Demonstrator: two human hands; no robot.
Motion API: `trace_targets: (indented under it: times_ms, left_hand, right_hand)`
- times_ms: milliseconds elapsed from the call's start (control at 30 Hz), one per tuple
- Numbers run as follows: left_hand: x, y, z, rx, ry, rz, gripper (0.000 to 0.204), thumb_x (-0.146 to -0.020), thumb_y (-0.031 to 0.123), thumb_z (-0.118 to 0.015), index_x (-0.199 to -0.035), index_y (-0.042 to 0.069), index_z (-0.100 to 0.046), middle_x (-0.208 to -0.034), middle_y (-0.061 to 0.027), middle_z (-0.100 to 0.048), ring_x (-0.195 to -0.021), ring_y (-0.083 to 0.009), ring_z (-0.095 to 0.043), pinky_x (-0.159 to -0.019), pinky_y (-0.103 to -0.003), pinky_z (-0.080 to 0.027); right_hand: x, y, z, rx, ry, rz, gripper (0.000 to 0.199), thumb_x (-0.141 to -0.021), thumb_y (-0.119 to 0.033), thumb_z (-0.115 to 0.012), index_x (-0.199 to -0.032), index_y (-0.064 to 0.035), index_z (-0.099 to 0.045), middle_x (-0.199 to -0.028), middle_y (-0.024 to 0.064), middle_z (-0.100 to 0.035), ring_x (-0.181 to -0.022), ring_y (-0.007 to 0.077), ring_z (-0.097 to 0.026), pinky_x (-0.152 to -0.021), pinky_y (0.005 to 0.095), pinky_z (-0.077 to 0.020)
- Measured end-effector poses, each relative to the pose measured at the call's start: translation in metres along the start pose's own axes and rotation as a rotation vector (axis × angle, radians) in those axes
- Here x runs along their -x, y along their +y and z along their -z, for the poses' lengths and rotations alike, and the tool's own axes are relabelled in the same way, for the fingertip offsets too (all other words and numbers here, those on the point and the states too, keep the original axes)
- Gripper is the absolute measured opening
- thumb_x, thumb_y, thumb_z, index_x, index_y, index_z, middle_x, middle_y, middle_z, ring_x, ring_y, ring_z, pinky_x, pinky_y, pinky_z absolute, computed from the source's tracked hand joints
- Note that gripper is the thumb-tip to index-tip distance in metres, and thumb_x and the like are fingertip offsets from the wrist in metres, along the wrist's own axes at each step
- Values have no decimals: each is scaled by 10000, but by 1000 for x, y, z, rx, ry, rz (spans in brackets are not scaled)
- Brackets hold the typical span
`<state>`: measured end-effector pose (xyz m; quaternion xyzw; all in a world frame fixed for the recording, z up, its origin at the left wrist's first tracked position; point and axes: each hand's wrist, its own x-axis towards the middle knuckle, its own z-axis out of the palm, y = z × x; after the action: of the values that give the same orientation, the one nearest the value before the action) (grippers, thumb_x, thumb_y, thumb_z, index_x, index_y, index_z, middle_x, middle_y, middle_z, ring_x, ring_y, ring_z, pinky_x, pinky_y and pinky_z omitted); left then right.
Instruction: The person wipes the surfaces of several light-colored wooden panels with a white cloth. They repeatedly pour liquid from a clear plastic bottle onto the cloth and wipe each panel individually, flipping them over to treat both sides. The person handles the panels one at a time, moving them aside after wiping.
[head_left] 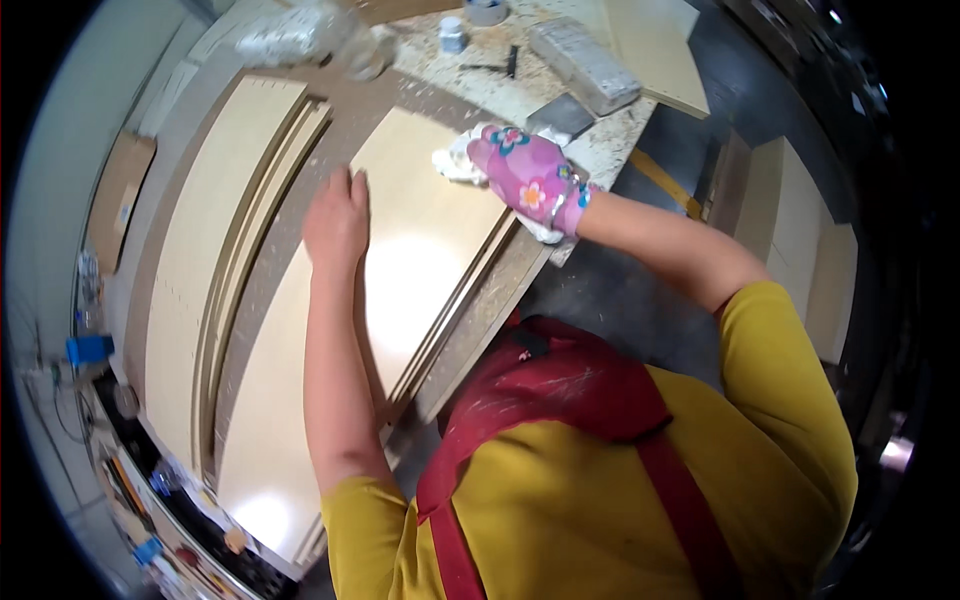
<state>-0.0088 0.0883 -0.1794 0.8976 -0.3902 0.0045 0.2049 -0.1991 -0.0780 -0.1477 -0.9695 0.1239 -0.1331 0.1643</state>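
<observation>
A long, pale wooden panel (425,255) lies on top of other boards on the table, running diagonally below both hands. My left hand (338,215) is bare and closed at the panel's left edge, its fingers bent over the rim. On my right hand (530,178) is a pink, flower-patterned glove. It presses a crumpled white cloth (458,162) onto the panel near its right edge, and part of the cloth also shows below the wrist. The undersides of both hands are hidden.
Left of the panel lies another stack of pale boards (215,215). Toward the far edge are a wrapped block (585,65), a dark flat pad (562,116), a black hammer-like tool (510,62), a small white bottle (453,36) and clear plastic bags (300,35). More boards (785,225) stand at right.
</observation>
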Motion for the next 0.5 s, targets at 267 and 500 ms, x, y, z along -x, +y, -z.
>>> trace_targets:
  times_ms: [267, 500]
  left_hand:
    - [51, -64, 53, 209, 200, -29, 417, -914, 284, -543, -1271, 71, -519, -1250, -195, -550, -1147, -376, -515, -980, -419, -412]
    - [258, -279, 154, -262, 73, 286, 406, -934, 379, -473, -1170, 71, -593, -1079, -219, -627, -1020, -396, -572, -859, -454, -447]
  right_hand:
    - [26, -115, -26, -121, -261, 528, 265, -779, -186, -609, -1012, -58, -607, -882, 162, -640, -794, 325, -655, -712, 423, -531]
    - [33, -3, -21, 199, -110, 610, 550, -692, -152, -672, -1221, -71, -543, -1243, 165, -531, -1119, 360, -531, -917, 440, -441]
